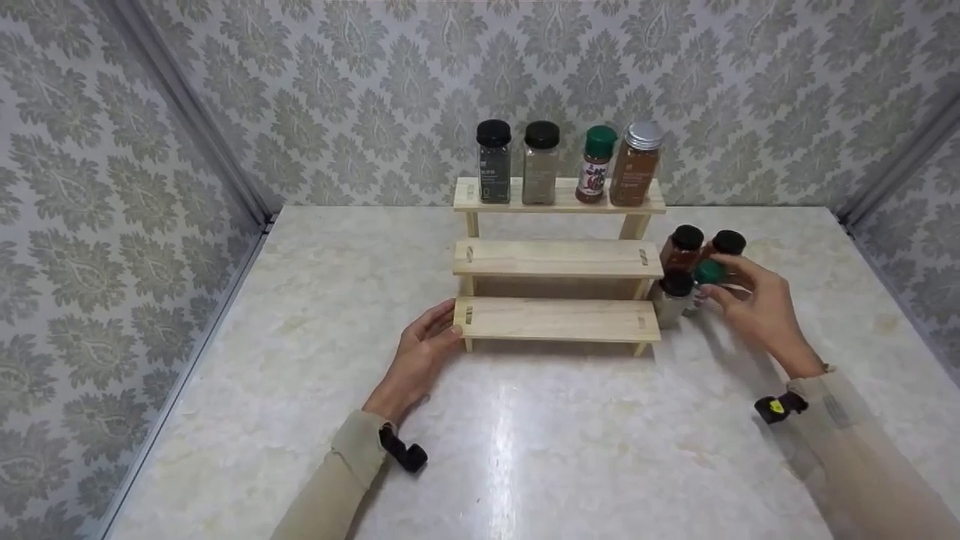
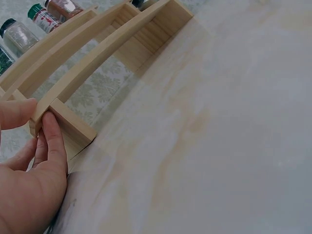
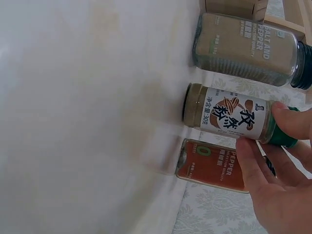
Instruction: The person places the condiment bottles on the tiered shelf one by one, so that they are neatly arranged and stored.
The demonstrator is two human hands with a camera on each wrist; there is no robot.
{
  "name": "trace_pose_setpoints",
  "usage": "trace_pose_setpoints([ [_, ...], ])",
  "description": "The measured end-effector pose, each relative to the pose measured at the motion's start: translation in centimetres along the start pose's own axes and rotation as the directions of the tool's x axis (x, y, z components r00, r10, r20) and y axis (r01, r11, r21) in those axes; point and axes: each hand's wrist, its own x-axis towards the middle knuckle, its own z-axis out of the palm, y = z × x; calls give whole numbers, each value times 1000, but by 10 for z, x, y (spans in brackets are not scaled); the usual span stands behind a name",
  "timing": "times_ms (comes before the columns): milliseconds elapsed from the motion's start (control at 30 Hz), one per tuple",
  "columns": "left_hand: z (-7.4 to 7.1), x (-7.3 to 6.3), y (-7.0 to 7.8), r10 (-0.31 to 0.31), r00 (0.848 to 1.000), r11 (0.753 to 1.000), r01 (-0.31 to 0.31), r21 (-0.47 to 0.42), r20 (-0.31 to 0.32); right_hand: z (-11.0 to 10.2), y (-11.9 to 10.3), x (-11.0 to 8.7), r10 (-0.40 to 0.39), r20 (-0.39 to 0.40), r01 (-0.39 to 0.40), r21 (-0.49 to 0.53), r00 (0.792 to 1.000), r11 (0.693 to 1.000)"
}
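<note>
A three-step wooden spice rack stands on the table, and my left hand grips the left end of its lowest shelf. The left wrist view shows the thumb on one face of the board and the fingers against the other. At the rack's right side, my right hand holds a small green-capped spice jar by its cap and neck. The jar is upright, with a white label and light brown powder. Beside it stand a black-capped salt and pepper jar and a jar of red-brown powder.
On the top shelf stand two black-capped jars, a green-capped jar and a silver-capped jar. Behind the held jar are two more black-capped jars. Patterned walls border the table.
</note>
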Motion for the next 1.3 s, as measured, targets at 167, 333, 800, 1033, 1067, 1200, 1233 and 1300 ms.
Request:
trace_pose_setpoints([
  [167,1,-1,-1,-2,1000,1000,3,-16,13,-12,-8,4,-32,-60,34,22,998,999],
  [333,-1,-3,-1,-5,1000,1000,5,-21,5,-19,-18,7,-61,-110,67,52,992,996],
  [800,-1,-3,0,2,1000,1000,-1,-21,15,-30,-59,10,-107,-232,149,171,967,974],
  [1033,0,-2,0,2,1000,1000,-2,-17,2,-21,-81,19,-145,-241,196,206,960,959],
  [1067,0,-2,0,2,1000,1000,-2,-11,0,-18,-85,21,-150,-238,201,208,960,957],
  [1200,0,-3,0,0,1000,1000,0,12,-2,-9,-99,27,-163,-234,217,223,958,951],
  [1233,0,-3,1,-1,1000,1000,1,10,-3,-6,-103,28,-169,-238,225,235,956,945],
  [1300,0,-2,2,4,1000,1000,-4,9,0,1,-112,33,-186,-253,253,265,949,931],
])
